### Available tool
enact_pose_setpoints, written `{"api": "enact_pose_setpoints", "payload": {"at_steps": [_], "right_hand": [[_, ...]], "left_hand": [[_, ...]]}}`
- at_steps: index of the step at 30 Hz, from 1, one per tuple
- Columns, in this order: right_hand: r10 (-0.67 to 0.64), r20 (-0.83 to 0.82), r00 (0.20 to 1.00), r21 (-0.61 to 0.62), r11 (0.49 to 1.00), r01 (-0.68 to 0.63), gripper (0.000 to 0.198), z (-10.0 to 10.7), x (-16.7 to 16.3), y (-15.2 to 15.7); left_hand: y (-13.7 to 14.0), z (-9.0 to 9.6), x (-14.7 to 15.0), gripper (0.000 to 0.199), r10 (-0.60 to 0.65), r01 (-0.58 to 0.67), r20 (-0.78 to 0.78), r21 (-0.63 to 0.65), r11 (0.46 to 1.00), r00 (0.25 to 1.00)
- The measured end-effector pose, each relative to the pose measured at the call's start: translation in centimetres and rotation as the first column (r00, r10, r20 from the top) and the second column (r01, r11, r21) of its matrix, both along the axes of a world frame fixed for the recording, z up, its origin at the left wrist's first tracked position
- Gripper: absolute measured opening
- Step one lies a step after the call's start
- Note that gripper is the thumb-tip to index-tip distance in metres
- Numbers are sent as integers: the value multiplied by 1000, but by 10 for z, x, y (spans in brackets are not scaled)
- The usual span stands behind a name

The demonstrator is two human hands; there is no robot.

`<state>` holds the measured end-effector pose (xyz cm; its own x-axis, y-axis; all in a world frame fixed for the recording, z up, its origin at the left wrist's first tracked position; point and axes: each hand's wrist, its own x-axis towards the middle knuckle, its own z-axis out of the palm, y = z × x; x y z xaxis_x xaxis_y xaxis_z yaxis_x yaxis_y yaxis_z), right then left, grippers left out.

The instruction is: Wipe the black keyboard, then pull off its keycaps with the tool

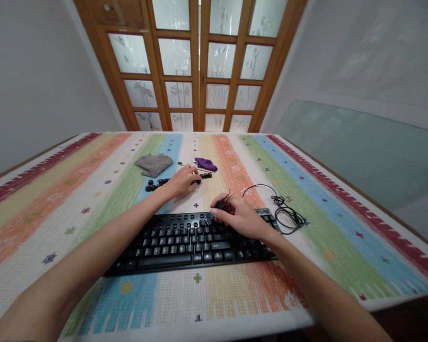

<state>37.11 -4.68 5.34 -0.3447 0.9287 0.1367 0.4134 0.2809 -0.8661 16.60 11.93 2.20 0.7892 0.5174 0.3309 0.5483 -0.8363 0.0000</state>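
Note:
A black keyboard lies in front of me, with bare spots along its top rows. My right hand hovers over its upper right part, thumb and fingers pinching a small black keycap. A thin brownish stick-like thing pokes up by those fingers; its kind is unclear. Beyond the keyboard, my left hand reaches down with curled fingers on a black keycap in a row of loose ones. More loose keycaps lie left of that wrist, partly hidden by the arm.
A folded grey cloth and a crumpled purple cloth lie farther back, with a thin rod beside the purple one. The coiled black cable rests at the right. A striped tablecloth covers the table; wooden glazed doors stand behind.

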Motion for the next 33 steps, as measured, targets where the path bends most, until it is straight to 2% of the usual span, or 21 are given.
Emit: {"api": "enact_pose_setpoints", "payload": {"at_steps": [9,13,19,28,33], "right_hand": [[7,-11,1000,0,1000,-7,15,1,-1,0],[0,2,1000,-1,1000,0,16,3,-1,-1],[0,-2,1000,6,1000,0,15,3,-2,-1],[11,-6,1000,19,1000,-10,15,1,-2,-1],[7,-9,1000,31,999,-7,15,1,-2,-1]], "left_hand": [[1,-3,8,27,-38,39,15,-38,999,999],[3,-7,11,25,-70,74,51,-76,994,996],[4,-10,14,31,-98,114,132,-124,986,986],[10,-14,19,20,-100,139,208,-181,974,973],[11,-15,26,21,-129,168,214,-180,969,968]]}}
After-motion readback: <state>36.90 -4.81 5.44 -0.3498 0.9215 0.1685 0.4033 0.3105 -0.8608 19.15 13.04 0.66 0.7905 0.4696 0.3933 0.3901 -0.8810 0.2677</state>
